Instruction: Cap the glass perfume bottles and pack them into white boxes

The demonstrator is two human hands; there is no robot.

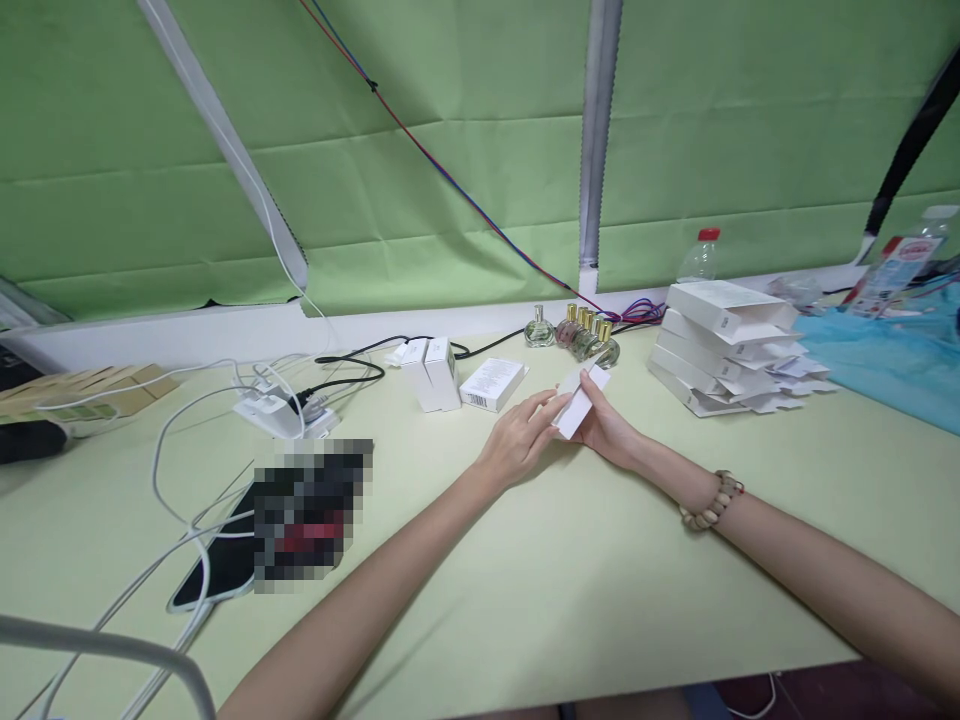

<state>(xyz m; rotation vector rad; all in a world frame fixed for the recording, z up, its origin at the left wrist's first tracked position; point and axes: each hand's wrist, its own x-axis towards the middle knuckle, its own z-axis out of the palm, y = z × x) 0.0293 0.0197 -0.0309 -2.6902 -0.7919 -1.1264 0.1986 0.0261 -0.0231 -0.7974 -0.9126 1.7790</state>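
Observation:
A small white carton is held above the table between my two hands. My right hand grips it, with the thumb lying on its upper side and the other fingers hidden behind it. From the left, my left hand has its fingers bent against the near edge of the carton. White flaps stand out at the carton's far end. Just beyond it stand several small glass perfume bottles with gold tops. A clear bottle with a silver top stands beside them.
Flattened white cartons are stacked at the right. White boxes stand behind my left hand, near a printed box lying flat. A power strip, white cables and a dark tablet occupy the left. Blue sheeting covers the far right.

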